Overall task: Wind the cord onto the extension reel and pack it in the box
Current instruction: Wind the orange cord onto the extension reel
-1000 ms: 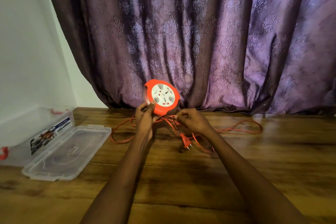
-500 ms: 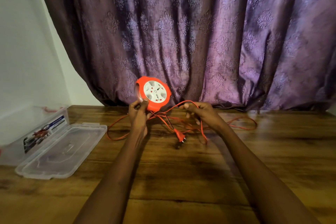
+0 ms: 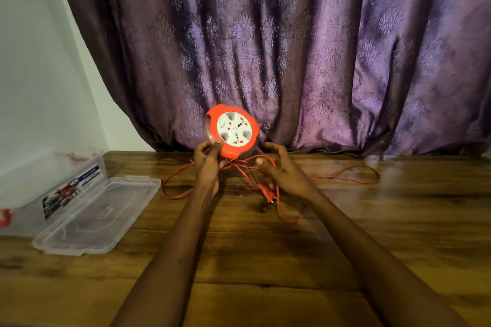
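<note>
My left hand [image 3: 208, 164] grips the lower left rim of the orange extension reel [image 3: 231, 130], held upright above the table with its white socket face toward me. The thin orange cord [image 3: 345, 176] runs from under the reel in loose loops across the wood. My right hand [image 3: 283, 171] is just right of the reel, fingers curled round a loop of cord. The orange plug [image 3: 268, 194] hangs just below that hand. The clear plastic box [image 3: 53, 180] stands at the far left, its lid [image 3: 101, 216] lying flat beside it.
A purple patterned curtain [image 3: 292, 48] hangs along the table's back edge, close behind the reel. A white wall [image 3: 34, 61] is on the left. The wooden table [image 3: 265, 260] stretches toward me between and around my forearms.
My right hand has carried a loop of cord up from the table toward the reel's right side. The reel has turned a little in my left hand.
</note>
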